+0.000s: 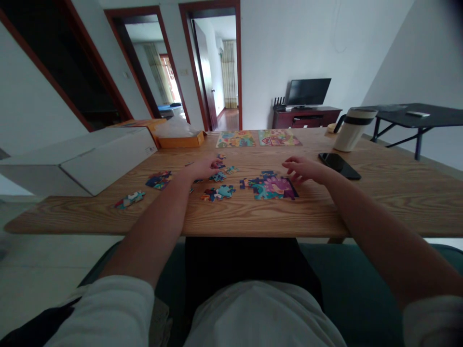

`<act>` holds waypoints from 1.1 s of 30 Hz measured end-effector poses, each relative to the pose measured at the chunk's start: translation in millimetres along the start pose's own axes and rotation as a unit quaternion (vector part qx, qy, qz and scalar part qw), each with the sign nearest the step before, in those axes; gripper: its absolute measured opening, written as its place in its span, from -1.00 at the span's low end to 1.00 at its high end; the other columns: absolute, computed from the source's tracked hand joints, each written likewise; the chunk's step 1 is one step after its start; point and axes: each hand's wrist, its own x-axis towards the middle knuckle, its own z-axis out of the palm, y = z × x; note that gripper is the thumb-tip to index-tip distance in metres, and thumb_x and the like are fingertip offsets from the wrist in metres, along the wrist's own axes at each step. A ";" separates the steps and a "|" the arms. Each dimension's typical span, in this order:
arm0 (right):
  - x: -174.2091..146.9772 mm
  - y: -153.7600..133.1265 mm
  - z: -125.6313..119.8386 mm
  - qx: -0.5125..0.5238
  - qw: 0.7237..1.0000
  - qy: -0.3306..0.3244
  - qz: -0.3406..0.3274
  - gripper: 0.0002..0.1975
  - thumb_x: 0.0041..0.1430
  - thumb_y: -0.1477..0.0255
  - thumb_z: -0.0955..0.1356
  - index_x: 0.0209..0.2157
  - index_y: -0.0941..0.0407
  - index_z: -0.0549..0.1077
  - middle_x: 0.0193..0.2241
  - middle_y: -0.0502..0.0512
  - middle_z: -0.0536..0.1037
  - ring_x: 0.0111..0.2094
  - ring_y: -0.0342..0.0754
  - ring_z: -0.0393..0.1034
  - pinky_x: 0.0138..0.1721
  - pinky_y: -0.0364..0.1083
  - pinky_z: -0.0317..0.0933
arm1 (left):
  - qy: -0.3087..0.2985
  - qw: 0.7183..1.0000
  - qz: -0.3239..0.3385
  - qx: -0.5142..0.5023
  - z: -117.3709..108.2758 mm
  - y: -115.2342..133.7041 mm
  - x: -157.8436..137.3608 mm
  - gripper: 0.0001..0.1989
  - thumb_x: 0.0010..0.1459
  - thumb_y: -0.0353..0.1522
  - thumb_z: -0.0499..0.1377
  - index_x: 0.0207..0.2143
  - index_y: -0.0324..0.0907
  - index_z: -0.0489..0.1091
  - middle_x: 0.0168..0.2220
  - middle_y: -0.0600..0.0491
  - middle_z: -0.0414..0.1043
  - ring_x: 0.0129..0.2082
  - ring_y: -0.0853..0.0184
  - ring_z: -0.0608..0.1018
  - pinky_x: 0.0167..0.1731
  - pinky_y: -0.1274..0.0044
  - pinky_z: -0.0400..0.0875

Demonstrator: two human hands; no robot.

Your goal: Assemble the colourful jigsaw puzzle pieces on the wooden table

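A wooden table (408,193) spans the middle of the frame, bearing a long white box (104,156) at left, a black phone (340,166) and a pale cup (350,137) at right. Partly joined puzzle (273,187), purple and teal, lies just right of centre; right hand (304,169) stands beside its upper right edge, fingers loosely parted, holding nothing visible. Left hand (205,168), left of centre, bends over loose puzzle pieces (218,177); whether it grips one cannot be told.

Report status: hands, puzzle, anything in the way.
Left hand among puzzle pieces, grip unclear. Right hand open beside partly joined puzzle section. Phone by right wrist, off the section.
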 end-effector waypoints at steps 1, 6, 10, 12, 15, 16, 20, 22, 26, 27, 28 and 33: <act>0.5 0.2 0.0 -0.010 1.000 0.003 -0.001 -0.63 0.40 0.17 0.27 0.07 0.12 0.39 -0.03 0.35 0.56 -0.39 -0.05 0.54 -0.45 -0.11 0.43 | -0.004 1.000 0.006 -0.008 0.6 -1.4 -1.7 -0.37 0.17 -0.21 0.18 0.27 -0.19 0.31 -0.01 -0.10 0.56 -0.13 0.22 0.58 -0.18 0.49 0.42; 7.4 4.7 0.6 -0.099 0.994 0.031 -0.027 -0.66 0.40 0.20 0.29 0.02 0.14 0.43 -0.12 0.29 0.61 -0.42 -0.06 0.52 -0.53 -0.15 0.34 | -0.095 0.995 0.010 0.028 -9.9 2.2 -14.2 -0.52 -0.03 -0.03 0.31 -0.18 -0.19 0.51 -0.27 0.00 0.58 -0.27 0.23 0.55 -0.32 0.52 0.35; 11.3 8.6 0.0 -0.141 0.988 0.040 -0.055 -0.67 0.39 0.22 0.30 0.01 0.15 0.46 -0.18 0.26 0.63 -0.38 -0.03 0.52 -0.52 -0.15 0.32 | -0.213 0.974 0.049 0.051 -6.8 17.9 -21.3 -0.47 -0.19 0.05 0.38 -0.33 -0.15 0.42 -0.35 0.07 0.53 -0.33 0.26 0.53 -0.38 0.53 0.30; 10.6 8.9 -1.0 -0.150 0.986 0.038 -0.060 -0.66 0.39 0.22 0.30 0.02 0.16 0.46 -0.18 0.27 0.64 -0.36 -0.01 0.53 -0.49 -0.14 0.33 | -0.208 0.975 0.050 0.067 -1.9 26.1 -22.2 -0.39 -0.26 0.04 0.42 -0.24 -0.14 0.44 -0.30 0.05 0.53 -0.29 0.23 0.53 -0.36 0.52 0.30; 8.6 8.2 -2.5 -0.161 0.984 0.035 -0.067 -0.65 0.40 0.21 0.29 0.02 0.16 0.46 -0.17 0.28 0.64 -0.35 -0.01 0.54 -0.47 -0.13 0.34 | -0.176 0.980 0.049 0.080 2.7 32.2 -21.5 -0.27 -0.29 0.06 0.42 -0.10 -0.13 0.44 -0.21 0.02 0.54 -0.24 0.21 0.54 -0.31 0.51 0.31; 8.1 7.9 -2.7 -0.165 0.983 0.034 -0.069 -0.65 0.40 0.21 0.29 0.02 0.16 0.46 -0.17 0.28 0.64 -0.35 0.00 0.54 -0.46 -0.12 0.34 | -0.174 0.980 0.052 0.078 3.1 32.5 -21.1 -0.27 -0.27 0.06 0.41 -0.09 -0.13 0.44 -0.20 0.02 0.54 -0.23 0.21 0.54 -0.31 0.51 0.31; 7.1 6.8 -3.0 -0.169 0.982 0.029 -0.074 -0.67 0.38 0.21 0.31 0.01 0.14 0.47 -0.19 0.25 0.65 -0.33 0.01 0.56 -0.40 -0.11 0.37 | -0.169 0.983 0.047 0.057 1.9 31.8 -20.3 -0.37 -0.19 0.06 0.37 -0.14 -0.13 0.45 -0.25 0.05 0.54 -0.30 0.26 0.54 -0.35 0.52 0.30; 7.1 6.8 -3.2 -0.171 0.982 0.030 -0.074 -0.68 0.37 0.21 0.32 0.00 0.12 0.48 -0.20 0.24 0.65 -0.32 0.01 0.56 -0.35 -0.09 0.38 | -0.147 0.986 0.052 0.051 1.3 33.2 -20.7 -0.41 -0.15 0.03 0.36 -0.14 -0.14 0.46 -0.28 0.06 0.53 -0.34 0.28 0.52 -0.39 0.52 0.28; 8.4 8.6 -4.2 -0.177 0.981 0.031 -0.073 -0.67 0.35 0.20 0.33 0.00 0.11 0.49 -0.23 0.22 0.66 -0.31 0.04 0.57 -0.29 -0.05 0.40 | -0.098 0.990 0.100 0.000 3.5 39.0 -21.3 -0.57 0.02 -0.02 0.28 -0.21 -0.16 0.47 -0.40 0.08 0.49 -0.41 0.32 0.48 -0.43 0.52 0.26; 8.9 9.2 -4.4 -0.178 0.981 0.030 -0.075 -0.67 0.35 0.20 0.33 0.00 0.11 0.49 -0.23 0.22 0.66 -0.30 0.05 0.56 -0.29 -0.05 0.40 | -0.094 0.989 0.112 -0.025 5.1 40.8 -21.2 -0.60 0.06 -0.03 0.26 -0.23 -0.15 0.46 -0.43 0.08 0.48 -0.43 0.33 0.48 -0.43 0.52 0.26; 9.4 9.8 -4.6 -0.180 0.980 0.030 -0.077 -0.67 0.35 0.20 0.33 0.00 0.11 0.49 -0.22 0.22 0.66 -0.30 0.05 0.56 -0.31 -0.05 0.40 | -0.095 0.987 0.119 -0.055 7.1 42.9 -21.0 -0.62 0.08 -0.03 0.24 -0.25 -0.15 0.44 -0.44 0.09 0.48 -0.44 0.34 0.48 -0.43 0.52 0.27; 10.8 11.3 -4.7 -0.186 0.979 0.030 -0.083 -0.67 0.35 0.20 0.33 0.00 0.11 0.50 -0.16 0.22 0.65 -0.32 0.01 0.55 -0.38 -0.09 0.38 | -0.140 0.969 0.110 -0.171 17.8 53.9 -20.5 -0.66 0.16 -0.07 0.22 -0.24 -0.14 0.31 -0.39 0.04 0.57 -0.48 0.37 0.50 -0.46 0.54 0.28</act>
